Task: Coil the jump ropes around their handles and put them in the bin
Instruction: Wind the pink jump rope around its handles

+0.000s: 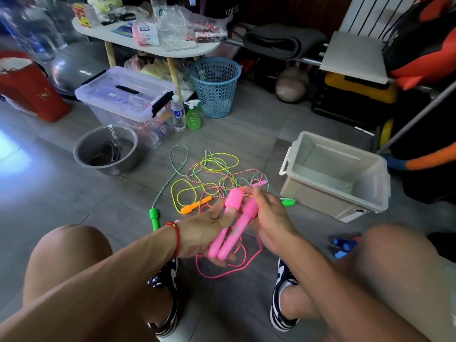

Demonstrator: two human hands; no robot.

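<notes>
Two pink jump-rope handles [230,225] lie side by side across the palm of my left hand [209,228], whose thumb presses on one of them. My right hand [267,215] grips the right handle from the side. Their pink rope [246,264] hangs in loops below my hands. On the floor beyond lies a tangle of ropes [209,176], yellow, green-striped and red-striped, with a green handle [154,217], an orange handle [196,204], another green handle [288,201] and a pink handle [259,183]. The empty beige bin [370,191] stands to the right.
A grey bucket [81,149] sits at left, a lidded clear storage box [123,97] behind it, then a water bottle [178,113], a green spray bottle [193,117] and a blue mesh basket [216,87]. Blue objects [344,245] lie by my right knee.
</notes>
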